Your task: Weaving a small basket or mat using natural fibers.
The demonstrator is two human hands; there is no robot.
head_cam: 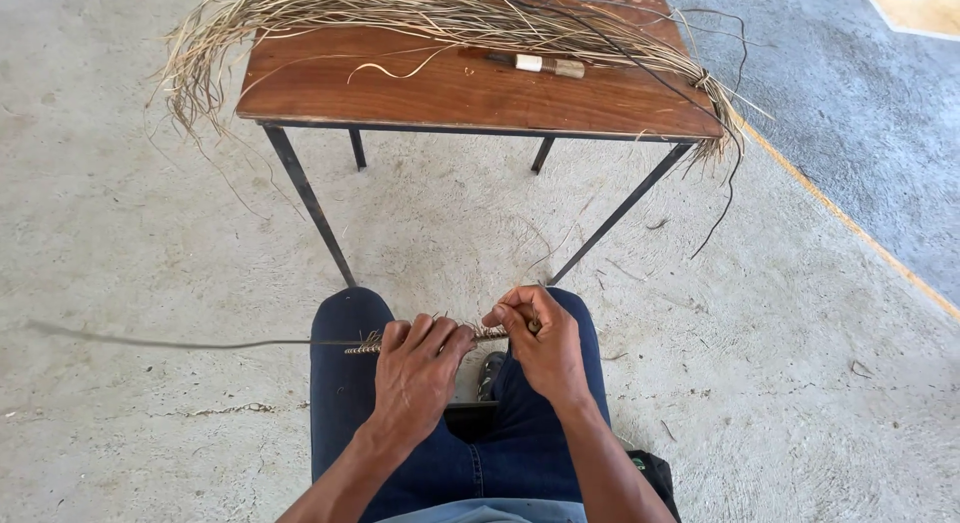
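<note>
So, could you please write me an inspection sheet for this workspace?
Surface: wooden table on thin metal legs, standing on a concrete floor.
Job's things: plaited fibre braid across the knees; one long strand trails left.
Clutter: dried fibre bundle and a wooden-handled tool on the table.
Hands: left hand presses the braid; right hand pinches its end.
Cables: nothing seen.
Surroundings: grey mat at right.

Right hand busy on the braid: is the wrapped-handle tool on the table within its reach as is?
Probably not without leaning. The right hand pinches the braided strand over the knees; the tool lies mid-table, beyond the near edge. Nothing blocks the path, though.
</note>
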